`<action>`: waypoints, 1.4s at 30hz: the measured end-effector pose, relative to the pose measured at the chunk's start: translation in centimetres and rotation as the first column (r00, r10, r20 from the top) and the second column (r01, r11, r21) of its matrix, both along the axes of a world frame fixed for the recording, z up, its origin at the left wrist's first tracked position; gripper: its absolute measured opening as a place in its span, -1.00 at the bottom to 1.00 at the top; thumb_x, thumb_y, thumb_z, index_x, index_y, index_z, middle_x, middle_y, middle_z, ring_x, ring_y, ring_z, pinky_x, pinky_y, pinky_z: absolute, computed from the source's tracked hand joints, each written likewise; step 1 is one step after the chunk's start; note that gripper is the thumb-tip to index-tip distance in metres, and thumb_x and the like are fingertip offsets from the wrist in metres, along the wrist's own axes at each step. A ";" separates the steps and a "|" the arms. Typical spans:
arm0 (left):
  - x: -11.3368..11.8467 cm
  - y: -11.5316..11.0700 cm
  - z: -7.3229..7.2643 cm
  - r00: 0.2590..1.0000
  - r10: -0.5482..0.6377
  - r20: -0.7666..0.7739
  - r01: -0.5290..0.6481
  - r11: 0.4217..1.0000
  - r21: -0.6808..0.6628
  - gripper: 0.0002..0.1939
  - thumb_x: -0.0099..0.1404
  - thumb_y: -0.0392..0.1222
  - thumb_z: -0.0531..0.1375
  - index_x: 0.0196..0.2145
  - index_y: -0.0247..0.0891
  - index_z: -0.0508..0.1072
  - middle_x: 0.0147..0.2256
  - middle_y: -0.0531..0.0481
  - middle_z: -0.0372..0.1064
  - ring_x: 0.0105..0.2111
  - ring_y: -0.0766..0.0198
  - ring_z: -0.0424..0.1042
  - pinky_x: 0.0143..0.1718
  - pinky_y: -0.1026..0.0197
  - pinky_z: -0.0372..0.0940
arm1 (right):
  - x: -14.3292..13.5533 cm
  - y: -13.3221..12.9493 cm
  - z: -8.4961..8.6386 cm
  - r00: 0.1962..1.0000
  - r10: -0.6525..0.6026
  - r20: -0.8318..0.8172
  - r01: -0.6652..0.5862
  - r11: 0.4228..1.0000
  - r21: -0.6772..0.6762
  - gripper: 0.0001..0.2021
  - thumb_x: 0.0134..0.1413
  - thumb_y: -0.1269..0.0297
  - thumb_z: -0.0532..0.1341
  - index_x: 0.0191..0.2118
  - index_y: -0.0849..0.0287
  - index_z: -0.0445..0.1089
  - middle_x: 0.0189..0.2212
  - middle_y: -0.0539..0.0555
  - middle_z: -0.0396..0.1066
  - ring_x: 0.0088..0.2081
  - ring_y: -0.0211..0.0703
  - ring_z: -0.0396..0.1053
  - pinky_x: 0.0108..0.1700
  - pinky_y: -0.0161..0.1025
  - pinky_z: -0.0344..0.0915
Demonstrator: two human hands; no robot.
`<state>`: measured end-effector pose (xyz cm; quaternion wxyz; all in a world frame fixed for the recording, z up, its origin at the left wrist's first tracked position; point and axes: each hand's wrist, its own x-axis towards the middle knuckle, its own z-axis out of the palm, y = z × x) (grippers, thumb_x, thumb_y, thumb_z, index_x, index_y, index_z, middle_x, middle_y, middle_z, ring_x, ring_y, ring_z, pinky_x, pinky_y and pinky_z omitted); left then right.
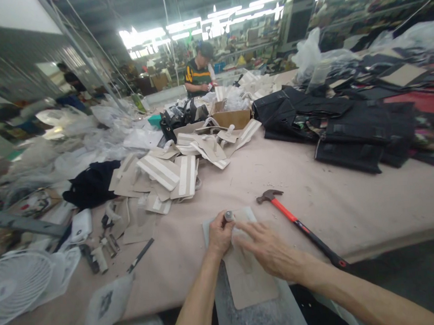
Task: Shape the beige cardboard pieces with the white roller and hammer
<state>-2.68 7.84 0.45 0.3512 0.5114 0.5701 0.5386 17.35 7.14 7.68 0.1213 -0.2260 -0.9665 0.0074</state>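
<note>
Head view. Left hand (219,235): closed round a round-topped metal tool (228,215), near the far edge of a slab (246,324). Right hand (271,250): fingers spread, blurred; contact unclear. Beige panel (251,289): on the slab, inside its right edge. Risk: a loosened left grip could tip the tool. Hidden: tool's lower end. Cut off: slab's near edge.
</note>
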 end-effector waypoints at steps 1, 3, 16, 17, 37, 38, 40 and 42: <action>0.1 0.1 -0.1 0.999 0.012 0.041 -0.012 1.000 -0.016 -0.80 0.16 -0.24 0.26 -0.22 -0.24 0.54 -0.33 0.04 0.54 -0.31 0.26 0.48 -0.20 0.26 0.35 | -1.2 -0.4 0.4 0.994 0.106 0.040 -0.105 0.994 -0.011 -0.58 0.12 0.47 0.13 0.11 0.16 0.35 0.21 0.25 0.19 0.10 0.08 0.18 0.04 0.02 0.21; 0.2 0.4 -0.3 0.987 0.045 0.156 -0.036 0.998 -0.058 -0.79 0.11 -0.20 0.31 -0.25 -0.26 0.54 -0.36 0.04 0.54 -0.34 0.27 0.48 -0.23 0.27 0.37 | -2.9 -0.8 0.8 0.968 0.223 0.115 -0.225 0.974 -0.001 -0.78 0.13 0.39 0.19 -0.09 0.17 0.43 0.08 0.24 0.29 0.04 0.10 0.19 0.04 0.05 0.20; -6.1 -0.4 13.6 0.950 0.201 0.238 -0.277 0.895 0.350 -0.67 0.13 -0.10 0.43 -0.19 -0.30 0.55 -0.27 -0.06 0.60 -0.26 0.23 0.57 -0.14 0.19 0.45 | -3.3 -1.4 3.8 0.915 -0.350 0.202 0.387 0.903 -0.186 -0.79 0.29 0.40 0.04 -0.21 0.21 0.42 -0.45 0.18 0.48 -0.46 -0.03 0.39 -0.38 -0.14 0.17; -5.6 -0.8 13.3 0.958 0.193 0.212 -0.254 0.914 0.316 -0.69 0.15 -0.10 0.42 -0.19 -0.29 0.55 -0.28 -0.06 0.60 -0.28 0.24 0.56 -0.19 0.21 0.45 | -3.4 -1.5 3.7 0.897 -0.399 0.188 0.436 0.869 -0.235 -0.80 0.32 0.36 0.04 -0.21 0.19 0.42 -0.44 0.19 0.49 -0.46 -0.04 0.41 -0.40 -0.16 0.16; 0.5 -1.0 0.6 0.974 0.030 0.226 -0.021 0.999 -0.043 -0.77 0.20 -0.12 0.28 -0.21 -0.29 0.50 -0.26 -0.08 0.59 -0.24 0.21 0.54 -0.15 0.21 0.39 | 3.1 1.3 -1.2 0.642 -0.765 -0.052 0.708 0.618 -0.342 -0.67 0.36 0.17 0.04 0.00 0.28 0.41 -0.07 0.31 0.43 -0.10 0.03 0.41 -0.08 -0.13 0.28; 0.6 -1.0 0.5 0.976 0.029 0.216 -0.019 0.999 -0.045 -0.77 0.21 -0.12 0.28 -0.21 -0.28 0.50 -0.25 -0.09 0.59 -0.24 0.20 0.55 -0.15 0.21 0.39 | 4.5 2.0 -1.4 0.619 -0.785 -0.019 0.756 0.602 -0.258 -0.67 0.35 0.18 0.06 0.00 0.31 0.40 -0.06 0.33 0.41 -0.09 0.06 0.39 -0.08 -0.11 0.27; 0.6 -0.9 0.3 0.982 0.031 0.185 -0.023 0.999 -0.044 -0.78 0.22 -0.14 0.27 -0.20 -0.28 0.50 -0.24 -0.09 0.59 -0.23 0.20 0.55 -0.14 0.21 0.39 | 7.0 2.9 -2.0 0.578 -0.810 0.097 0.813 0.562 -0.152 -0.70 0.32 0.20 0.10 -0.04 0.32 0.41 -0.10 0.34 0.39 -0.09 0.09 0.38 -0.10 -0.10 0.25; 0.7 -0.8 0.1 0.989 0.033 0.145 -0.027 0.999 -0.040 -0.79 0.23 -0.15 0.27 -0.19 -0.28 0.50 -0.23 -0.09 0.59 -0.23 0.20 0.54 -0.13 0.21 0.39 | 8.7 3.4 -2.6 0.544 -0.810 0.218 0.839 0.522 -0.152 -0.75 0.30 0.21 0.11 -0.11 0.30 0.40 -0.16 0.32 0.39 -0.15 0.07 0.38 -0.17 -0.13 0.24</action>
